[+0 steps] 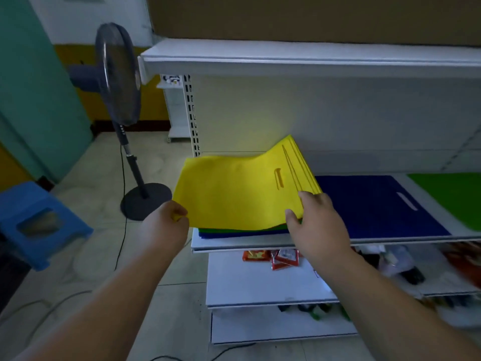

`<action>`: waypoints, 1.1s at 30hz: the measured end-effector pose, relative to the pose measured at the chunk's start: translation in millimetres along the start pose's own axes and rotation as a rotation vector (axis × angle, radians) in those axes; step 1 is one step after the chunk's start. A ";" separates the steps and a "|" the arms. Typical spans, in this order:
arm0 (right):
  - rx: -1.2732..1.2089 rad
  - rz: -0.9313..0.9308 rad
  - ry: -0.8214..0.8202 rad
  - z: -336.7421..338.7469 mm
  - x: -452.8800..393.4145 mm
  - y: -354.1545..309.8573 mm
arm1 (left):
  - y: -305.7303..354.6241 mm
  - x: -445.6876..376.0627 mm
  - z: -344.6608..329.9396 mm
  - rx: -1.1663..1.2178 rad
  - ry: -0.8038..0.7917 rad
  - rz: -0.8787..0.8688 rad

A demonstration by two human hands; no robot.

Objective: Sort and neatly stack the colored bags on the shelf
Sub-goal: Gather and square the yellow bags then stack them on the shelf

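At centre-left of the frame the left hand point(170, 217) pinches the near-left corner of the yellow bag point(234, 188), fingers closed on the cloth. The bag lies mid-frame, raised off a mixed pile point(242, 231) on the shelf point(260, 243), its long axis running left to right between both hands. Further right, the right hand point(315, 220) grips the near-right edge, nearest the blue bag point(377, 204) and, at far right, the green bag point(453, 196).

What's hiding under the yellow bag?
Under the yellow bag the edges of a green bag and a blue bag peek out at the front. The yellow bag covers the rest of that pile.
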State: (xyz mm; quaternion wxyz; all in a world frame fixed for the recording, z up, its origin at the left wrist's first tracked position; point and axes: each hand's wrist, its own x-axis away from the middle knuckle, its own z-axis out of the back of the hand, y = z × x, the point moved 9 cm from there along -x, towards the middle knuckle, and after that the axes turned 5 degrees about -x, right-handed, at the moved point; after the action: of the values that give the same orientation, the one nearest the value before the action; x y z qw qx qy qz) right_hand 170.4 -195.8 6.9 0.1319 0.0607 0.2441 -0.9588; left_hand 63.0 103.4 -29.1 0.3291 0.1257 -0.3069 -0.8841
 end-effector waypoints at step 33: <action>-0.343 -0.069 0.435 138.4 61.6 146.0 | 148.9 102.3 -60.9 0.083 0.136 -0.426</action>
State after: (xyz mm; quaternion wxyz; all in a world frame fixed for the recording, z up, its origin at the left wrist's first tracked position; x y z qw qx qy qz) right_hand 145.4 -400.0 50.6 0.0520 0.2336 0.4274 -0.8718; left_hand 87.1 -80.7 14.4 0.1497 0.2603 -0.2865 -0.9098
